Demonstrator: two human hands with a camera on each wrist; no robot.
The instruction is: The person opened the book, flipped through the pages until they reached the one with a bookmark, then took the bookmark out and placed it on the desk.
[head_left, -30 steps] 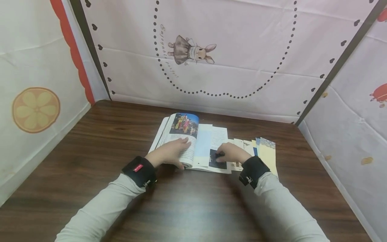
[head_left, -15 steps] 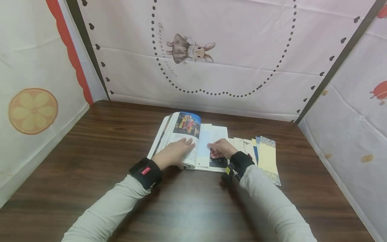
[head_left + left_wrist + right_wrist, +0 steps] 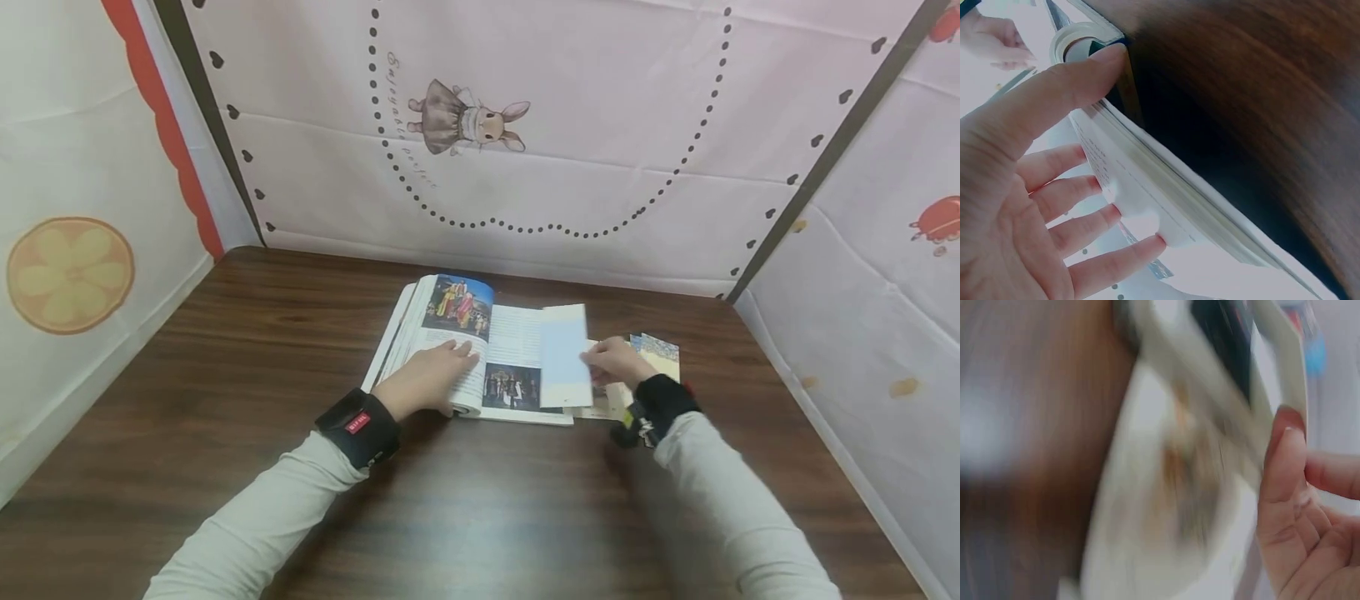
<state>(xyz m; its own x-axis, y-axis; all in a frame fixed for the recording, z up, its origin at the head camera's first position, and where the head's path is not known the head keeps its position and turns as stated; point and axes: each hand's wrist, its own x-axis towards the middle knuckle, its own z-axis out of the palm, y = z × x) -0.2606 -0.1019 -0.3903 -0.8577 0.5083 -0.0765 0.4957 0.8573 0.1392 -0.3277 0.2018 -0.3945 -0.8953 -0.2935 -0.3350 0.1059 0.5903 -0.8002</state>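
Observation:
An open book (image 3: 512, 337) lies on the table, its thick left stack of pages curving up toward the spine. My left hand (image 3: 429, 377) rests on the left page with its fingers fairly straight. In the left wrist view, the thumb of that left hand (image 3: 1041, 162) lies along the book's lower edge, by the curled pages (image 3: 1141, 181). Over the right page's outer edge, my right hand (image 3: 618, 363) pinches a pale blue and white bookmark (image 3: 564, 354) by its right side. The right wrist view is blurred; there the thumb and a finger of the right hand (image 3: 1304, 506) grip the bookmark's edge.
Several bookmarks or cards lie fanned to the book's right, partly under my right hand, among them a yellow one with a blue patterned end (image 3: 662, 354). The dark wooden table (image 3: 465, 508) meets printed cloth walls (image 3: 600, 117) at the back and sides.
My right hand has moved from the right page to the bookmark, pinched it and drawn it rightward, uncovering text and a photo. The left hand stays on the left page.

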